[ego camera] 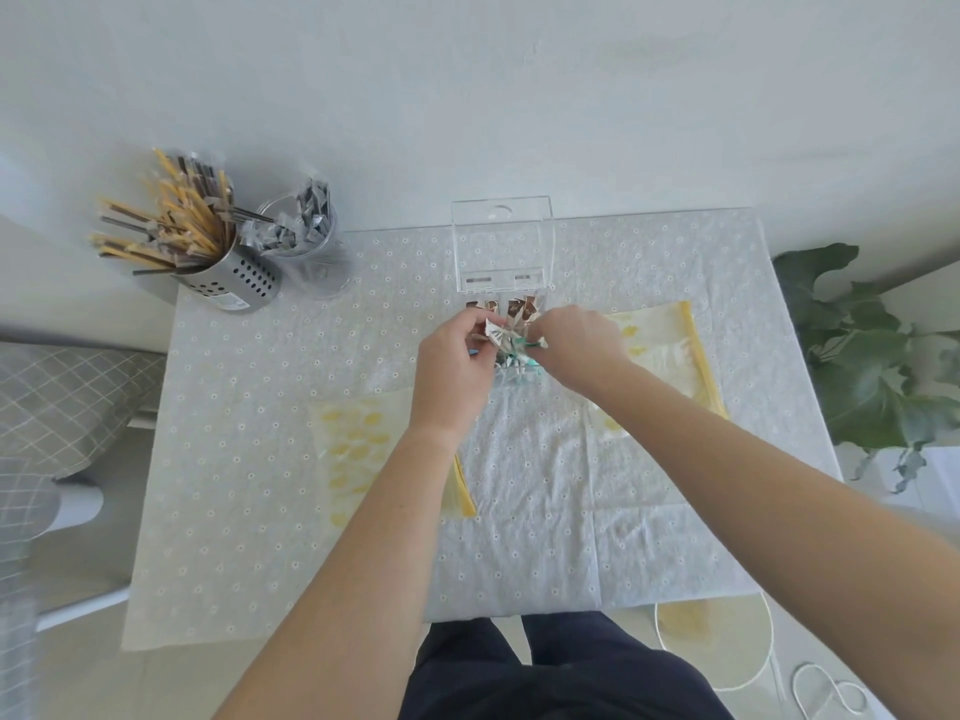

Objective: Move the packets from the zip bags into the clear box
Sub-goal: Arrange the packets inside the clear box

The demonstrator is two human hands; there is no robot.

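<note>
The clear box point(502, 236) stands at the table's far middle with its lid tipped up; brown packets point(511, 307) show in its front part. Just in front of it my left hand point(457, 366) and my right hand point(576, 340) meet, both pinching a bunch of white and teal packets point(506, 339). A small clear zip bag with a teal edge point(514, 374) hangs below the bunch between the hands. One yellow-patterned zip bag point(358, 439) lies flat on the near left, partly under my left forearm. Another yellow zip bag point(670, 356) lies to the right.
A perforated metal holder point(234, 280) full of wrapped sticks and a glass jar point(311, 246) of grey sachets stand at the table's far left corner. A leafy plant point(872, 350) is off the right edge. A chair point(62, 407) sits at the left. A white bin point(717, 641) is on the floor.
</note>
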